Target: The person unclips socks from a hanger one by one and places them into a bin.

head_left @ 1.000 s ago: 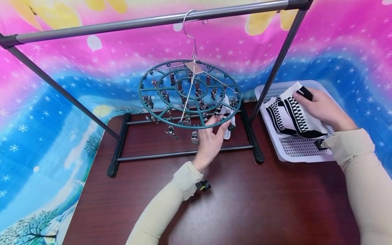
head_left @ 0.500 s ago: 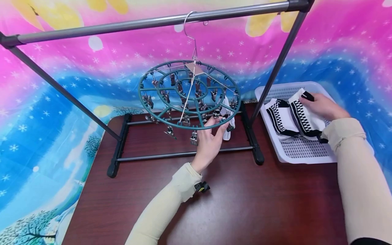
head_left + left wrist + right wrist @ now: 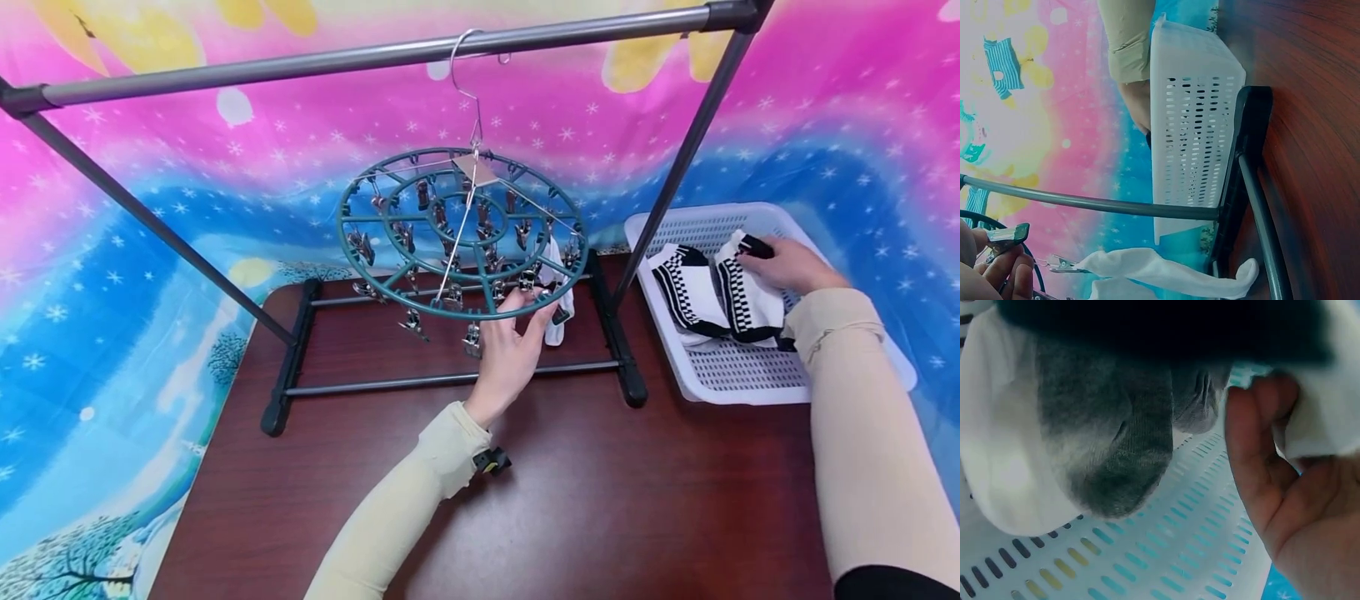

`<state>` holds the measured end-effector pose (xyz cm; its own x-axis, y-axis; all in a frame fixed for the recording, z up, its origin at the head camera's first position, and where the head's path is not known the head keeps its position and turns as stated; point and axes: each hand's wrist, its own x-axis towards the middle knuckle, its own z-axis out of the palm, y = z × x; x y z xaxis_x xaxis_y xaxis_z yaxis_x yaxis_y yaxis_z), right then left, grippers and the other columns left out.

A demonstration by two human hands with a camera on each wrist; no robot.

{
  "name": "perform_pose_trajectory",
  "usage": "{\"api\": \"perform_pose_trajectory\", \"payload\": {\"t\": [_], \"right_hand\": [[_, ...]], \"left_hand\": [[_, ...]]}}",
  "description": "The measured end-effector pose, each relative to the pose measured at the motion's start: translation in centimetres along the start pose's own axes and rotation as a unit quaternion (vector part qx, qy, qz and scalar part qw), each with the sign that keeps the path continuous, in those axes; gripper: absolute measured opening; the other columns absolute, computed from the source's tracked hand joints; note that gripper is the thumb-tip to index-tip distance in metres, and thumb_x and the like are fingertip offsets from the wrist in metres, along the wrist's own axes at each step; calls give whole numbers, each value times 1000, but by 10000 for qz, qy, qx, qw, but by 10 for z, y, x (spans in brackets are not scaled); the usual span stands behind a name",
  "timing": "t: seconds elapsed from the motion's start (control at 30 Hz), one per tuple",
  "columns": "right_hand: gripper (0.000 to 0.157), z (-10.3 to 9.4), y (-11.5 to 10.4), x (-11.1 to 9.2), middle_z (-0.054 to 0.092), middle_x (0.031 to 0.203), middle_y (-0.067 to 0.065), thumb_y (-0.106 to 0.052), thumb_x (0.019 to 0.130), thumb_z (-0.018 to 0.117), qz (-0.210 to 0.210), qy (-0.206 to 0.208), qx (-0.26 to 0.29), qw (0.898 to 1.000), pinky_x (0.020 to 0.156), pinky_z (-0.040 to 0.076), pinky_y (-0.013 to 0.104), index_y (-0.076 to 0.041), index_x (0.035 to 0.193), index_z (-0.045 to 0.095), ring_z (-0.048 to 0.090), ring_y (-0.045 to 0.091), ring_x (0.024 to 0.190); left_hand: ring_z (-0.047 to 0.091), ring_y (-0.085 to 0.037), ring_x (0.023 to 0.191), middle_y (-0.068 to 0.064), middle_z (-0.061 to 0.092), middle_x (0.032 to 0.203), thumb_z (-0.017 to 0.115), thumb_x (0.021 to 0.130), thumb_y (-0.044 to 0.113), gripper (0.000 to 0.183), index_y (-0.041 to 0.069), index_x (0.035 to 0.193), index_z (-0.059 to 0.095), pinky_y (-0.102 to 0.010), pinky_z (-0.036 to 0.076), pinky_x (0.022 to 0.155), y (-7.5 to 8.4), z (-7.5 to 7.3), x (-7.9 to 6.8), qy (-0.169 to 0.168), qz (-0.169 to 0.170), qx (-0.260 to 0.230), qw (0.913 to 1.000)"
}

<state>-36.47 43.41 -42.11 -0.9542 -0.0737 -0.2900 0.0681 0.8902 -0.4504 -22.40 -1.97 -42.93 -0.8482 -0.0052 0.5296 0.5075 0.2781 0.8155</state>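
My left hand is at the near right rim of a round green clip hanger. Its thumb and fingers pinch a metal clip with a dark green end. Beside this hand, a white sock hangs from another clip. Over at the basket, my right hand grips the black-and-white cuff of a checkered sock. A matching checkered sock lies just left of it. Grey and white sock fabric fills the upper left of the right wrist view.
The hanger hooks over the top bar of a metal rack, whose black foot stands on the brown table. A white perforated basket sits right of the rack. A patterned cloth covers the back.
My right hand has lowered the checkered sock into the basket, down and slightly right, away from the matching one. My left hand keeps its pinch at the rim, almost still.
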Motion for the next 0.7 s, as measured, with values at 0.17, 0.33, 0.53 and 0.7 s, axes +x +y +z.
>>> {"api": "perform_pose_trajectory", "payload": {"t": [0.17,0.33,0.53,0.7], "right_hand": [[89,1,7,2,19,154,48,-46,106,48,-10,180,-142,9997,109,23,79,10,160,4,23,69,135],[85,4,15,5,17,154,49,-31,104,52,-159,154,-178,9996,110,22,78,12,158,2,22,70,135],[92,10,18,8,16,154,49,-22,99,58,-206,226,-314,9990,111,22,78,10,159,-4,21,70,136],[109,13,17,11,15,156,48,-13,89,71,-308,291,-471,9980,112,19,77,3,162,-8,19,70,138]], "left_hand": [[67,-18,108,-6,78,114,68,102,29,28,9,121,71,-37,50,92,1,-2,-1,-49,23,60,10000],[68,-19,108,-5,78,114,69,101,29,28,9,121,71,-38,50,92,2,-4,-3,-21,27,202,9998],[68,-20,112,-6,78,115,69,101,28,28,9,121,70,-40,50,96,4,-4,-2,-58,51,191,9998],[68,-19,115,-6,78,116,69,101,27,28,9,122,70,-43,50,98,4,-4,-2,-69,94,235,9997]]}}
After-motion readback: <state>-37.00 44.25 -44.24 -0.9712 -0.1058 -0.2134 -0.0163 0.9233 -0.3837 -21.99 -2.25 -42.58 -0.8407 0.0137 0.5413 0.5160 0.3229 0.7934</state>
